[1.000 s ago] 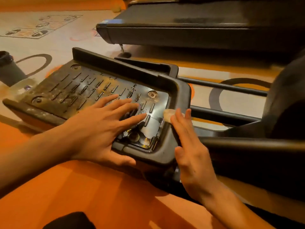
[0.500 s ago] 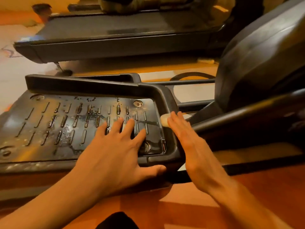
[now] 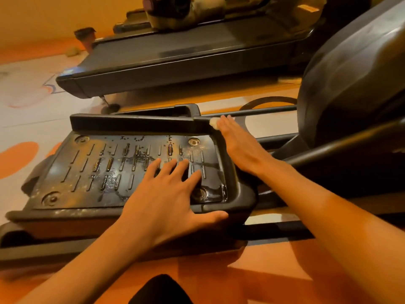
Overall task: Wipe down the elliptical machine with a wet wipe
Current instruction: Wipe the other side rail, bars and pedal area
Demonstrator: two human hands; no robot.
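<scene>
The elliptical's black foot pedal fills the middle of the view, its ribbed surface wet and streaked. My left hand lies flat on the pedal's right part, fingers spread, thumb along the front rim. My right hand reaches along the pedal's right rim with straight fingers and presses a small white wet wipe against the rim's far right corner. Only a bit of the wipe shows beyond the fingertips. The machine's dark flywheel housing rises at the right.
A treadmill deck stands behind the pedal. Dark rails run from the pedal toward the housing. The floor is orange near me and pale with printed shapes at the left. Something dark sits at the bottom edge.
My right hand has slid the wipe away from me along the pedal's right rim to its far corner. The left hand stays flat on the pedal. The view has swung right and upward.
</scene>
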